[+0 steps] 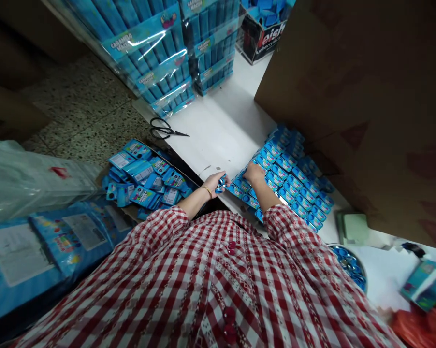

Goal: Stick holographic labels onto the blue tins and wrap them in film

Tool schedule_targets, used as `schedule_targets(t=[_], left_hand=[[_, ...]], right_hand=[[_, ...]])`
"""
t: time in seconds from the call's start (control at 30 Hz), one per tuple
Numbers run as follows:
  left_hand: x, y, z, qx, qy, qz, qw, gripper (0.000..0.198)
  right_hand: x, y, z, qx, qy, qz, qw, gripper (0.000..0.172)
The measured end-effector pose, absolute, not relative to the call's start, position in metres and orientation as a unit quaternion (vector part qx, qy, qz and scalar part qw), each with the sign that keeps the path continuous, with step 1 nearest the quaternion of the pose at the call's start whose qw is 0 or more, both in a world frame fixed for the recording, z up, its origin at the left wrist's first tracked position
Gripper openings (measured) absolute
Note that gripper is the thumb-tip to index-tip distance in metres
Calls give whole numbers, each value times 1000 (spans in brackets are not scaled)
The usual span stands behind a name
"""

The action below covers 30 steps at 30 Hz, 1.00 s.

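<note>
Right hand (254, 173) nearer, over the left margin of the rowed blue rectangular packets (292, 181); left hand (213, 183) just left of them.
Left fingers hold small shiny blue-and-silver pieces (221, 185); right fingertips obscured, grip cannot be determined.

the small handheld pieces (220, 186) look metallic and shiny; the rowed blue packs (291, 182) are smooth and glossy. beneath, the white tabletop (218, 130) is smooth with a soft sheen. clear, crinkled plastic film covers the stacked display boxes (145, 46). the large carton (377, 130) is matt brown cardboard. the checked shirt (189, 275) is woven cloth, its buttons (229, 316) glossy; the bracelet (208, 191) is gold-toned metal.
</note>
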<state>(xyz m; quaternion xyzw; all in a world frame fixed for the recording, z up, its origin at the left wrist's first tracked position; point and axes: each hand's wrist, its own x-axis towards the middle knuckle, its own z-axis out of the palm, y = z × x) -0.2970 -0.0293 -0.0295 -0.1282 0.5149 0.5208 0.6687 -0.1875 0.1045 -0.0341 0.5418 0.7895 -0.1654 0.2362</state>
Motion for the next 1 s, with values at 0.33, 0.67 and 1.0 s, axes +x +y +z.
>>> schedule_targets(t=[0.33, 0.67, 1.0], left_hand=[[-271, -23, -35, 2, 582, 472, 663, 36], [-285, -20, -22, -159, 428, 496, 739, 33], [-291, -38, -23, -208, 393, 523, 727, 27]], right_hand=[[-168, 61, -20, 384, 816, -432, 16, 15], [-145, 104, -28, 594, 742, -309, 20, 20], [-190, 135, -37, 619, 711, -288, 168, 39]])
